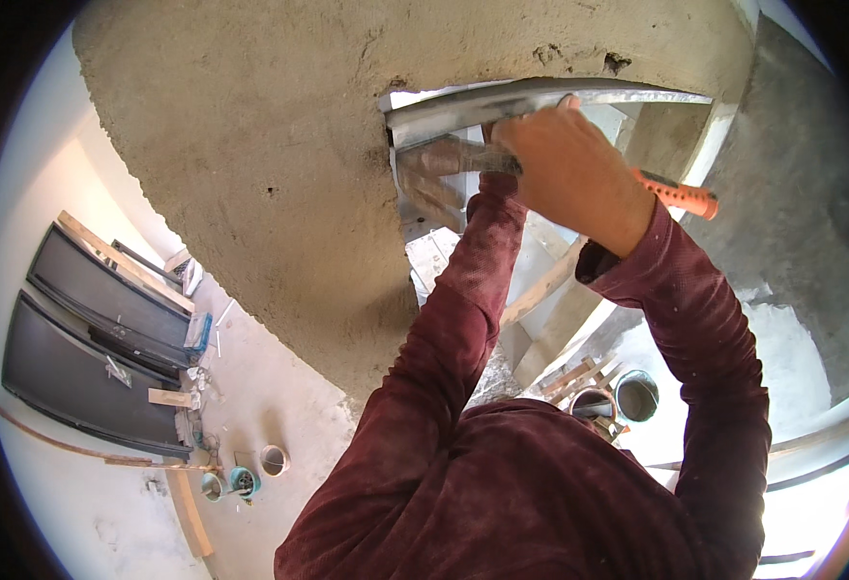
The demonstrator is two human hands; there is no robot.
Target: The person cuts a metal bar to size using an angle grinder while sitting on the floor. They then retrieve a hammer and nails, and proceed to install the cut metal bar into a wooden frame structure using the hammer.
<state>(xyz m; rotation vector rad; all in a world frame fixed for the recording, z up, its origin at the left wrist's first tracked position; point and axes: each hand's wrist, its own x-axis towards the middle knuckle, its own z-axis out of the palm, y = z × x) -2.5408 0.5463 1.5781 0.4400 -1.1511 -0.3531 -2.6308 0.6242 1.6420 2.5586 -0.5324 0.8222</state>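
My right hand [571, 166] is closed round a tool with an orange-and-black handle [684, 195]. The handle's end sticks out past my wrist; the tool's working end is too smeared to name. A fingertip of this hand lies against a long grey metal bar [483, 104], which runs along the top edge of an opening in a rough plastered wall [250, 184]. Under the bar's left end, my left hand [436, 176] reaches into the opening, blurred by motion. What its fingers do cannot be made out. Both sleeves are dusty maroon.
Dark framed panels [86, 372] lean at the left, with wooden boards beside them. Several buckets stand on the floor, one a white bucket [274, 460]. A dark bucket [636, 395] and wood scraps sit below right. Grey plaster [782, 193] covers the right wall.
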